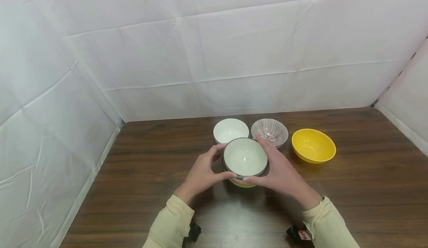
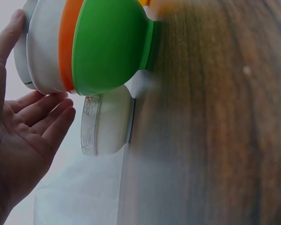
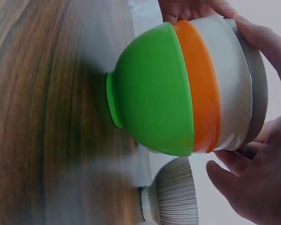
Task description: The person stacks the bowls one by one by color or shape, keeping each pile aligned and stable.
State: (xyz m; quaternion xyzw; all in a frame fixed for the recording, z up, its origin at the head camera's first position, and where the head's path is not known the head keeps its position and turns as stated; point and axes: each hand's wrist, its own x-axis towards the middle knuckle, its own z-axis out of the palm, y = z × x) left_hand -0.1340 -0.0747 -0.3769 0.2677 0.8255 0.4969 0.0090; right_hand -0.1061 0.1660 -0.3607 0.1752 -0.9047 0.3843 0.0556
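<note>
In the head view a stack of nested bowls stands at the table's middle. Its top is a white bowl with a dark grey rim (image 1: 245, 157). Below it, the right wrist view shows a plain white bowl (image 3: 227, 79), an orange bowl (image 3: 201, 84) and, lowest, a green bowl (image 3: 152, 91) with its foot at the wood. My left hand (image 1: 204, 174) holds the top bowl from the left, thumb at the near rim. From the right, my right hand (image 1: 284, 171) grips the same bowl, thumb in front and fingers behind. The far fingertips are partly hidden.
Behind the stack stand a white bowl (image 1: 230, 129) and a striped bowl (image 1: 271, 129), with a yellow bowl (image 1: 313, 145) to their right. All are on the dark wooden table (image 1: 143, 173). White sheeting (image 1: 240, 47) hangs behind the table and at both sides.
</note>
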